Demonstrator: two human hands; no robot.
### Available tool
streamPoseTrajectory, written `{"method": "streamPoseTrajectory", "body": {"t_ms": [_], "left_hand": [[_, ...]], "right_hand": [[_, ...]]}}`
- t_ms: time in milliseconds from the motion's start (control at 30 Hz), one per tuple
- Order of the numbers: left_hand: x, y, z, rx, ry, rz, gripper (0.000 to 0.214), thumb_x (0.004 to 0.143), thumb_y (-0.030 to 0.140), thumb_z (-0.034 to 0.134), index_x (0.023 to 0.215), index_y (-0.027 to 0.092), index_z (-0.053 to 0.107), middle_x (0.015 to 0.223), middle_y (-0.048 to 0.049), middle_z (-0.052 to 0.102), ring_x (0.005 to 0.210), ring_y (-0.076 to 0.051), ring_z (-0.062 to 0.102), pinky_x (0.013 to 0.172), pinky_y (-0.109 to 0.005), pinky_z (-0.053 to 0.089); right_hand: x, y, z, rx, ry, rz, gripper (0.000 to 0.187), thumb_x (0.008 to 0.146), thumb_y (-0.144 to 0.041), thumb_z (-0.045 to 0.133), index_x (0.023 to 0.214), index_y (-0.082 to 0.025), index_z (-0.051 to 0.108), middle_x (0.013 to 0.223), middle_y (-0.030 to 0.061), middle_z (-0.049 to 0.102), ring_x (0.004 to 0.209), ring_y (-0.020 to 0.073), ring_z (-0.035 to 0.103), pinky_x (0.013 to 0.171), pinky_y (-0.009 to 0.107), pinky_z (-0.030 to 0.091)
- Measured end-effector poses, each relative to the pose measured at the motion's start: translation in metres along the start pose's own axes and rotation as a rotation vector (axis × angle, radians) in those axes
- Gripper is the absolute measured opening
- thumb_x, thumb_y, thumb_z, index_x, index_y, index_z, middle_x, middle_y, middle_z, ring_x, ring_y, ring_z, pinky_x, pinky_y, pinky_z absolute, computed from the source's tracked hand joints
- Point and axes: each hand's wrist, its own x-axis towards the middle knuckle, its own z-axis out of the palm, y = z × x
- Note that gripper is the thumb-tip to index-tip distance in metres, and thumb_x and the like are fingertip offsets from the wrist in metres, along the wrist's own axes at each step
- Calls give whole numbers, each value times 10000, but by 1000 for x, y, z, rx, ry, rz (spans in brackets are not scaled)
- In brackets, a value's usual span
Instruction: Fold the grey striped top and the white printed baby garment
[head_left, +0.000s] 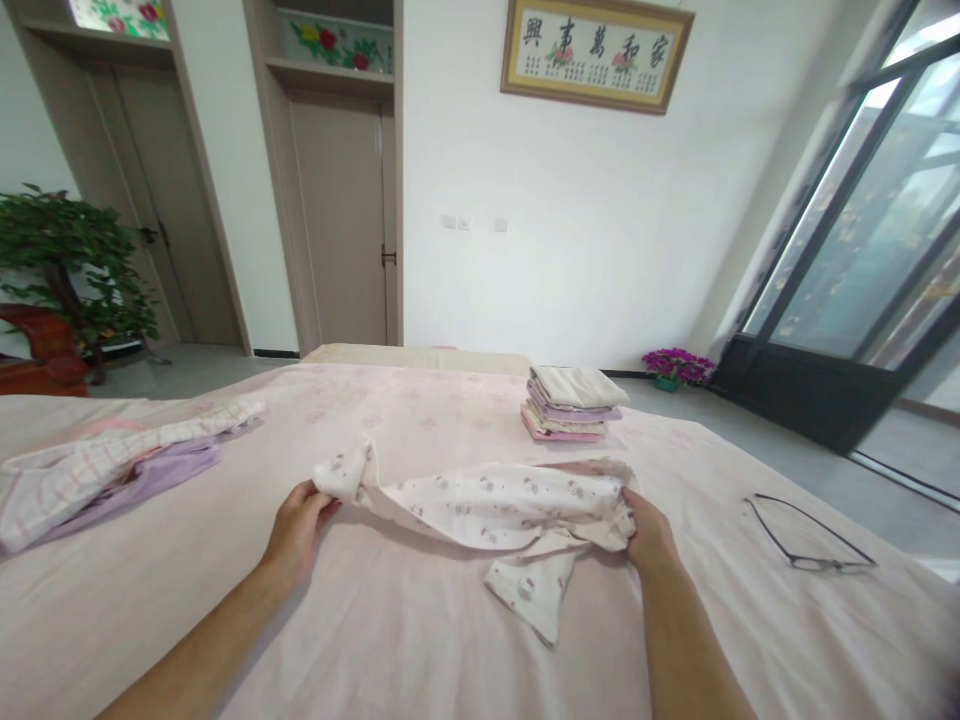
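A white garment (480, 510) with a small brown print stretches sideways between my two hands over the pink bedspread. Its exact kind is hard to tell; a sleeve-like part flops down toward me on its right side. My left hand (296, 530) pinches the left end of the cloth, fingers closed. At the other end, my right hand (649, 525) grips the bunched fabric, with some fingertips hidden behind it. Just beyond the garment, to the right of centre, stands a stack of folded clothes (574, 405) in cream, lilac and pink.
Loose clothes (127, 465), checked white and lilac, lie in a heap at the left. A pair of eyeglasses (814, 540) rests on the pink bedspread (420, 640) at the right. Past the bed are a potted plant (75, 260), purple flowers (675, 365) and a door (341, 220).
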Motion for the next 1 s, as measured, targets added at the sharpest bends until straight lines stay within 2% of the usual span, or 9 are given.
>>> {"method": "streamPoseTrajectory", "body": {"t_ms": [67, 167, 267, 367, 433, 600, 700, 867, 1000], "left_hand": [[-4, -2, -1, 205, 17, 123, 361, 665, 256, 668, 1010, 159, 621, 1003, -59, 651, 896, -205, 627, 796, -338, 515], [-29, -2, 10, 546, -56, 547, 384, 799, 322, 603, 1162, 202, 571, 1188, -84, 592, 1112, -253, 560, 956, -420, 458], [-69, 0, 35, 761, -394, 838, 217, 888, 303, 538, 1080, 242, 619, 1166, -60, 615, 1153, -229, 542, 1032, -405, 412], [-108, -4, 72, 907, -734, 916, 233, 915, 320, 533, 1119, 266, 630, 1188, -49, 636, 1174, -218, 538, 1041, -386, 411], [-127, -10, 98, 995, -805, 937, 444, 850, 427, 621, 1258, 256, 577, 1305, -78, 586, 1260, -268, 472, 1090, -441, 357], [-151, -27, 157, 1164, -812, 746, 905, 662, 575, 731, 1430, 205, 428, 1411, -146, 479, 1289, -341, 412, 1113, -481, 285], [-155, -31, 175, 1232, -850, 606, 788, 693, 490, 710, 1390, 222, 459, 1293, -120, 553, 1175, -311, 499, 1005, -421, 385], [-142, -33, 180, 1298, -991, 468, 278, 772, 265, 600, 1050, 242, 596, 1033, -33, 662, 929, -214, 614, 764, -290, 437], [-102, -10, 168, 1362, -811, 603, 220, 788, 149, 564, 988, 239, 578, 995, -23, 643, 882, -186, 613, 701, -262, 400]], "right_hand": [[1, 9, -2, -38, 43, -14, 139, 634, -211, 708, 690, -191, 583, 430, -53, 558, 389, 154, 537, 362, 247, 439], [0, 16, 3, -13, -28, -10, 141, 632, -206, 725, 719, -186, 616, 485, -32, 617, 408, 160, 569, 377, 250, 470], [-3, 12, 7, 48, -168, 20, 136, 716, -234, 670, 840, -178, 668, 658, 38, 721, 605, 232, 696, 541, 329, 585], [-10, 4, 6, 193, -454, 149, 266, 802, -265, 600, 1030, -147, 670, 872, 99, 762, 824, 284, 730, 745, 436, 608], [-15, -2, 5, 295, -564, 221, 309, 827, -262, 581, 1100, -136, 653, 931, 103, 761, 873, 287, 727, 813, 459, 594], [-29, -10, 3, 464, -535, 138, 341, 839, -280, 609, 1163, -178, 643, 935, 53, 767, 860, 257, 733, 860, 420, 590], [-34, -13, -1, 515, -502, 66, 360, 846, -311, 614, 1196, -227, 637, 991, 32, 761, 902, 251, 726, 902, 428, 573], [-36, -14, -4, 517, -455, 37, 386, 843, -300, 608, 1224, -249, 629, 1027, 30, 753, 965, 267, 709, 962, 466, 537], [-37, -16, 6, 497, -504, 58, 409, 831, -238, 615, 1240, -231, 611, 1037, 41, 751, 988, 262, 701, 987, 465, 517]]}}
